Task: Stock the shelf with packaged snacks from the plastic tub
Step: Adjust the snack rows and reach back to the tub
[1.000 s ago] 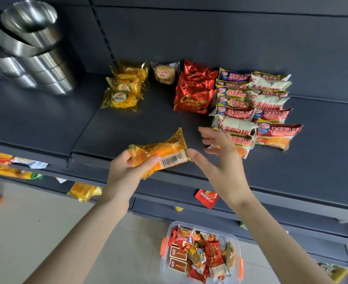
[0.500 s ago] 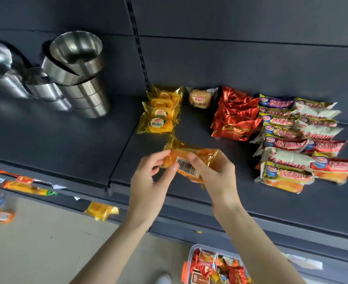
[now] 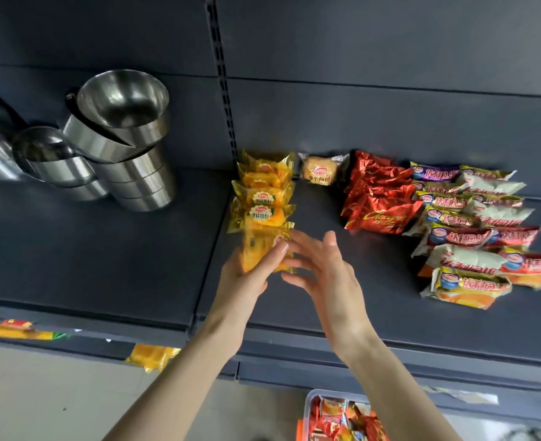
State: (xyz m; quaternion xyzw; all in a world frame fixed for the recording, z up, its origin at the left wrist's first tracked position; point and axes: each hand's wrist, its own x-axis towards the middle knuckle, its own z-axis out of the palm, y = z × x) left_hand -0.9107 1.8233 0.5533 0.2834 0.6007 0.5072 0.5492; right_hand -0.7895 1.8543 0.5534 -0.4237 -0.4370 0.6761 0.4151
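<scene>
From the head camera, a dark grey metal shelf (image 3: 326, 313) fills most of the view. The left hand (image 3: 246, 278) reaches over its front edge, its grip closed round a yellow-orange plastic-wrapped snack packet (image 3: 259, 246), with the fingers curled up the packet's right side. This packet sits at the near end of a row of matching yellow packets (image 3: 262, 198) that runs back to the shelf's rear wall, and it overlaps the nearest one. The right hand (image 3: 326, 278) is just beside it with its grip open and fingers spread. Blur hides whether its fingertips touch the wrapper. Right of the yellow row, at the back, lies a single clear-wrapped brown bun (image 3: 321, 173), then a pile of shiny red foil packets (image 3: 377, 202), then overlapping rows of red, white and purple cake packets (image 3: 472, 237). On the left part of the shelf stand stacked stainless-steel cups (image 3: 126, 148), each cup nested in the next. At the bottom edge, below the shelf, a clear plastic tub (image 3: 308, 405) holds a jumble of red and orange wrapped snacks (image 3: 339, 418).
</scene>
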